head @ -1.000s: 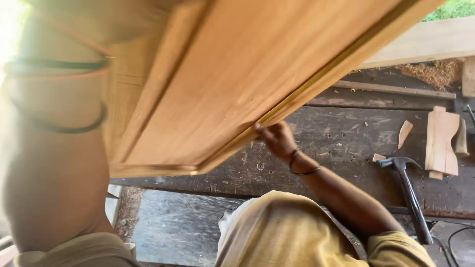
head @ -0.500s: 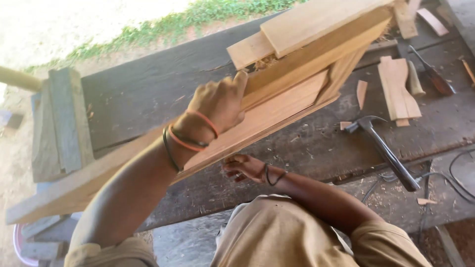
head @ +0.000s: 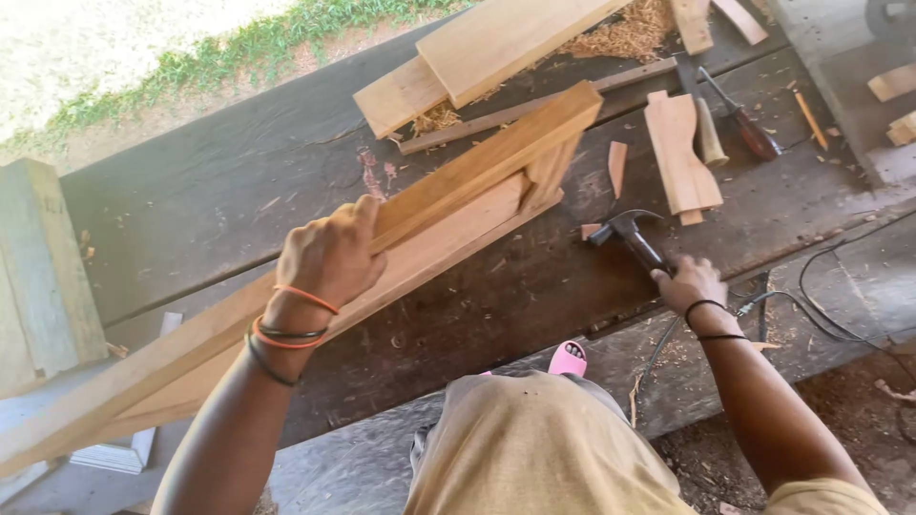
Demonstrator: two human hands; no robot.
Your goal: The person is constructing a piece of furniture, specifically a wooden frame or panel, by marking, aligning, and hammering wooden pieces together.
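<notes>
A long framed wooden panel (head: 458, 205) lies slanted across a dark, worn workbench (head: 219, 191). My left hand (head: 329, 253), with orange and dark bands at the wrist, grips the panel's upper rail near its middle. Farther right, my right hand (head: 689, 283) closes around the handle of a claw hammer (head: 625, 234), whose dark head rests on the bench just off the panel's far end.
Stacked boards (head: 477, 52) and wood shavings (head: 625, 29) lie at the bench's back. Offcuts (head: 679, 153), a chisel (head: 704, 124) and a screwdriver (head: 744, 124) sit at the right. A black cable (head: 821, 296) runs along the front edge. A grey post (head: 43, 262) stands at the left.
The panel has come down from being held up on edge and now lies flatter on the bench. My right hand left the panel's lower edge and took the hammer's handle.
</notes>
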